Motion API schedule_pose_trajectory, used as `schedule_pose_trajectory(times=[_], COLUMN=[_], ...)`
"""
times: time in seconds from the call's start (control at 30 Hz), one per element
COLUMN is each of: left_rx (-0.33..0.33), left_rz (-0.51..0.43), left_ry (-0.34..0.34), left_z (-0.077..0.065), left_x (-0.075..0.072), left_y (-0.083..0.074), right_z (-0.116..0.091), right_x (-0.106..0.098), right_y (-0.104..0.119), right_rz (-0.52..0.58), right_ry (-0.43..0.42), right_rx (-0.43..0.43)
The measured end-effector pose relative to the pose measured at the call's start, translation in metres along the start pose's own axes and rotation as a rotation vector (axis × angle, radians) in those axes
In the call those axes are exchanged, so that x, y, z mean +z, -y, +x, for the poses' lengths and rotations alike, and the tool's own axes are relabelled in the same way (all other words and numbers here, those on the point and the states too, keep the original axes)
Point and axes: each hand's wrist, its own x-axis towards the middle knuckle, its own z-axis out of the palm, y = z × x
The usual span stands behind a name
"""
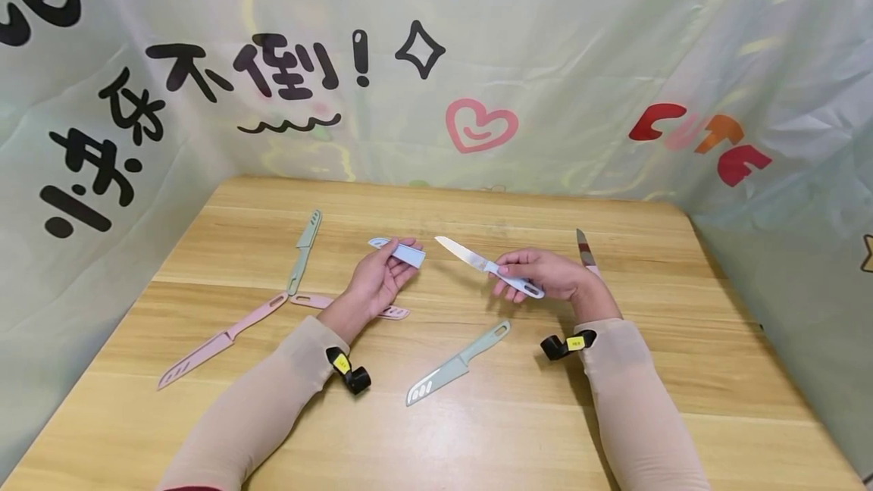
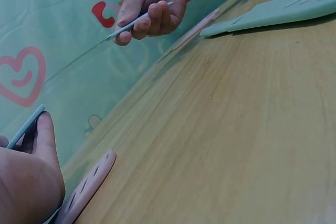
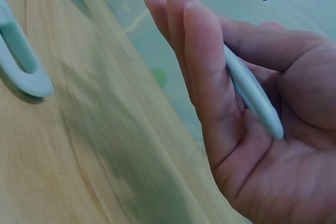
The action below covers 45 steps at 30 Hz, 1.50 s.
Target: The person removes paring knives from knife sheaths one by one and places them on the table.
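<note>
My left hand (image 1: 373, 280) pinches a light blue blade sheath (image 1: 411, 255) between thumb and fingers, raised above the table. Facing it, my right hand (image 1: 543, 273) grips the light blue handle of a knife (image 1: 467, 254); its bare blade points left toward the sheath, with a gap between them. In the right wrist view the knife handle (image 3: 254, 95) lies between thumb and fingers. Below my left hand lies a pink knife (image 1: 312, 300), its middle hidden by the wrist. A green sheathed knife (image 1: 436, 377) lies in front, between the forearms.
At the left lie a long pink sheathed knife (image 1: 228, 339) and a small green sheathed one (image 1: 307, 248), ends close together. Behind my right hand a bare-bladed knife (image 1: 583, 246) shows, its pink handle partly hidden. A printed cloth (image 1: 566, 59) hangs behind the wooden table (image 1: 518, 430).
</note>
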Motion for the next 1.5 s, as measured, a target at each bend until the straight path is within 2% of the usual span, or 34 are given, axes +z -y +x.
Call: schedule_pose_trajectory(times=[0.3,0.73,1.2,1.5], left_rx=[-0.006,-0.002,-0.015,-0.026], left_rz=[0.023,0.084,0.103,0.189], left_ry=[0.013,0.043,0.049,0.042], left_z=[-0.001,-0.002,0.003,0.011], left_x=[0.001,0.005,0.009,0.015], left_y=[0.001,0.003,0.005,0.009], right_z=[-0.002,-0.005,-0.005,-0.007], right_x=[-0.005,-0.005,-0.009,-0.009], right_y=[0.0,0.004,0.002,0.004], right_rz=[0.009,0.05,0.075,0.076], right_ry=[-0.084,-0.272,-0.407,-0.457], right_rx=[-0.019,-0.028,-0.069,-0.062])
